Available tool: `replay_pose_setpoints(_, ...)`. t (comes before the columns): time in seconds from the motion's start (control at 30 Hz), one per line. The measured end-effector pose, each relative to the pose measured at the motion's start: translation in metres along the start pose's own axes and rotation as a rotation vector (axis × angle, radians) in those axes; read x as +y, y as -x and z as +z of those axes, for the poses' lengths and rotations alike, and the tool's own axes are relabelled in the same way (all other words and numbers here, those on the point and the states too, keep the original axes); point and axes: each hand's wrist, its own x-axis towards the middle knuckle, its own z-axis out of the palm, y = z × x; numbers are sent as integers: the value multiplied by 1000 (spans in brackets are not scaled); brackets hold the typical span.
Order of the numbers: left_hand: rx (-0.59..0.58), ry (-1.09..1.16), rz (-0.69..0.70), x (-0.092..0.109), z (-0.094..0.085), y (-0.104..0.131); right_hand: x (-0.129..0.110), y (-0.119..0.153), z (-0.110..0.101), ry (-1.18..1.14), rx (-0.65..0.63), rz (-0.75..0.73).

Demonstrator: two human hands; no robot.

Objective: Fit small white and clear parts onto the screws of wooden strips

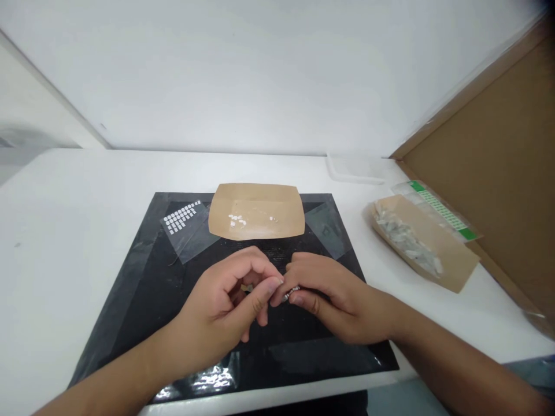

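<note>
My left hand (240, 292) is closed in a pinch, thumb against index finger, above a black mat (208, 329). What its fingertips hold is too small to make out. A small yellowish bit (247, 288) shows inside its curled fingers. Almost touching those fingertips, my right hand (327, 294) is closed with thumb and bent fingers around a small shiny silvery piece (289, 294), mostly hidden. Behind both hands, a tan paper tray (255, 199) holds several tiny white bits (236, 220).
On the mat's left lies a clear sheet of white stickers (180, 218); a clear film (328, 230) lies on its right. Another paper tray (455, 260) with clear pieces (405, 240) stands at right by a green-edged sheet (442, 209). Behind are a clear plastic tray (355, 170) and a wall.
</note>
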Motion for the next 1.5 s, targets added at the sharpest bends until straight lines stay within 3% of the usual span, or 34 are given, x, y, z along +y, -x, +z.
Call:
replay_pose_setpoints(0.23, 130, -259, 239, -2, -8, -6, -2, 0, 3, 127, 138, 34)
replay_pose_setpoints(0.57, 525, -726, 376, 1, -40, -17, 3, 2, 3, 190, 242, 84)
replay_pose_setpoints(0.73, 638, -850, 372, -2, -57, -24, 6, 2, 5, 190, 266, 117)
replay_pose_setpoints(1.07, 591, -979, 425, -6, -63, -28, 13, 0, 10, 151, 358, 229)
replay_pose_setpoints(1.27, 609, -959, 381, -2, -59, -24, 16, 0, 14, 129, 354, 251)
replay_pose_setpoints(1.5, 273, -752, 590, -5, -38, -20, 17, -1, 21, 103, 412, 177)
